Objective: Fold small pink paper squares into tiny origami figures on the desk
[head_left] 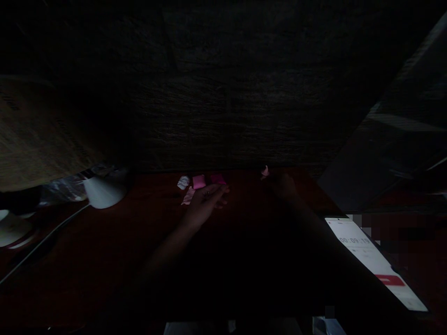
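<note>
My left hand (pixel 207 200) hovers near the middle of a dark reddish table (pixel 104 260), its fingers stretched to the right and slightly curved. Around it lie a pink square piece (pixel 199 181), a darker magenta piece (pixel 217 178), a pale pink crumpled piece (pixel 188 196) and a crumpled whitish piece (pixel 183 182). They look like paper or wrapper, but their kind is unclear. To the right, my right hand (pixel 285 187) is in deep shadow beside a small pointed pink piece (pixel 265 171). Its fingers are too dark to show whether they touch that piece.
A lit phone (pixel 373 260) with a running timer lies at the right. On the left stand a white cone-shaped object (pixel 104 191), a cable (pixel 45 242), a pale cup (pixel 12 228) and a cardboard box (pixel 49 135). A dark textured wall (pixel 226 93) borders the table's far edge.
</note>
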A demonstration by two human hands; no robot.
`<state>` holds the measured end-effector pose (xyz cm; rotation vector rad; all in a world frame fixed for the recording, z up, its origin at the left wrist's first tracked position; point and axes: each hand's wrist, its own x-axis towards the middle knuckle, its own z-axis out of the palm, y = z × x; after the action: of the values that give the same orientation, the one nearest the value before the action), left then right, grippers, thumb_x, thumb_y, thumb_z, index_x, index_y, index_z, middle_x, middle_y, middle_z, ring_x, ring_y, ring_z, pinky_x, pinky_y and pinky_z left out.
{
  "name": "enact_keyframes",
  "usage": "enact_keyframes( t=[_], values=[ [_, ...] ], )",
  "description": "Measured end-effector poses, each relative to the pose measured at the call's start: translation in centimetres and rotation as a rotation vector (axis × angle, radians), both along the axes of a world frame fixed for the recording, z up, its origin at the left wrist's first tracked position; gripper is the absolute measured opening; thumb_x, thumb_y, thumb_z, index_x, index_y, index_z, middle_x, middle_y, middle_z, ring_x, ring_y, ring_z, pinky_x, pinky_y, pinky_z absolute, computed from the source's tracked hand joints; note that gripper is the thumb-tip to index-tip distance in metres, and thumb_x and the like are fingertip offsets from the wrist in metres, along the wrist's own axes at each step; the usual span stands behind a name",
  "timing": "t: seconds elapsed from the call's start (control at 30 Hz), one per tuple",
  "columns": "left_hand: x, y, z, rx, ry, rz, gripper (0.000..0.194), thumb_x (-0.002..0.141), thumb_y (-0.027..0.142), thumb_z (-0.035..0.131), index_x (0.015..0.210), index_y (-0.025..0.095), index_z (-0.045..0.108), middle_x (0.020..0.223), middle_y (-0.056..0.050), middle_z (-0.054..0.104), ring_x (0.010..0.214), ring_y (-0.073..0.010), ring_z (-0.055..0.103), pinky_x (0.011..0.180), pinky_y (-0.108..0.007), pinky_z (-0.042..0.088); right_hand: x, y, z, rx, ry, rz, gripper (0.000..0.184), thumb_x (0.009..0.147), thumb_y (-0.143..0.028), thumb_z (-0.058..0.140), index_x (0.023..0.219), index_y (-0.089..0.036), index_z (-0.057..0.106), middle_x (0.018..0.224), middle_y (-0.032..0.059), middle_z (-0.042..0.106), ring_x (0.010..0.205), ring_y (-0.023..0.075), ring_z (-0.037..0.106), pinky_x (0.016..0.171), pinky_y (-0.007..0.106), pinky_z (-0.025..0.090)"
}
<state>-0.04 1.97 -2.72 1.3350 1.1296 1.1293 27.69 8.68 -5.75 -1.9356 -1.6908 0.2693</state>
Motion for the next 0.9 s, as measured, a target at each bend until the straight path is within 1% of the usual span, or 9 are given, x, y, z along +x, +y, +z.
enact_keyframes(
  t=[0.1,0.23,0.4,0.57,0.7,0.9],
  values=[
    [-0.01,0.05,-0.01,-0.001,-0.003,-0.012,0.036,0.082,0.052,0.077,0.095,0.019,0.078,0.108,-0.011,0.08,0.071,-0.0147,0.071,0.061,-0.026,0.055,-0.01,-0.06,-0.04,0.004,0.003,-0.01,0.03,0.091,-0.033,0.072,0.119,-0.025,0.08,0.118,0.0078,0.082,0.113,0.031,0.076,0.09,0.033,0.057],
    [-0.08,0.11,-0.14,0.003,-0.014,-0.004,0.037,0.081,0.054,0.078,0.095,0.019,0.078,0.109,-0.011,0.08,0.072,-0.0151,0.071,0.062,-0.026,0.056,-0.05,-0.17,-0.05,0.016,0.012,-0.013,0.027,0.094,-0.037,0.068,0.117,-0.027,0.08,0.114,0.007,0.083,0.108,0.0296,0.078,0.087,0.033,0.058],
    [-0.15,0.13,-0.28,0.008,-0.01,-0.015,0.038,0.082,0.053,0.077,0.097,0.018,0.078,0.109,-0.012,0.08,0.073,-0.0156,0.071,0.063,-0.027,0.055,0.07,-0.24,0.18,0.025,0.01,-0.019,0.025,0.091,-0.035,0.072,0.112,-0.028,0.082,0.113,0.0059,0.083,0.111,0.0305,0.077,0.09,0.035,0.058],
    [-0.06,0.08,-0.16,-0.01,-0.011,-0.01,0.034,0.083,0.05,0.077,0.096,0.019,0.079,0.109,-0.011,0.08,0.073,-0.0149,0.071,0.063,-0.027,0.056,0.0,-0.22,0.29,-0.011,0.002,-0.005,0.02,0.091,-0.035,0.073,0.104,-0.026,0.085,0.109,0.0071,0.084,0.106,0.0318,0.079,0.087,0.035,0.059],
    [-0.02,0.1,-0.16,-0.01,0.002,-0.015,0.033,0.084,0.049,0.076,0.097,0.019,0.078,0.109,-0.011,0.08,0.072,-0.0151,0.071,0.063,-0.027,0.056,-0.22,-0.08,0.22,-0.021,-0.004,-0.003,0.02,0.09,-0.034,0.074,0.105,-0.028,0.085,0.109,0.0061,0.084,0.109,0.0333,0.078,0.092,0.038,0.058],
    [0.02,0.14,-0.27,-0.003,0.013,-0.02,0.035,0.084,0.05,0.076,0.097,0.018,0.079,0.108,-0.012,0.08,0.073,-0.0153,0.071,0.063,-0.026,0.056,-0.26,-0.13,0.28,-0.021,0.025,-0.006,0.018,0.089,-0.031,0.075,0.104,-0.029,0.085,0.109,0.0038,0.084,0.108,0.032,0.078,0.092,0.039,0.06]
  ],
)
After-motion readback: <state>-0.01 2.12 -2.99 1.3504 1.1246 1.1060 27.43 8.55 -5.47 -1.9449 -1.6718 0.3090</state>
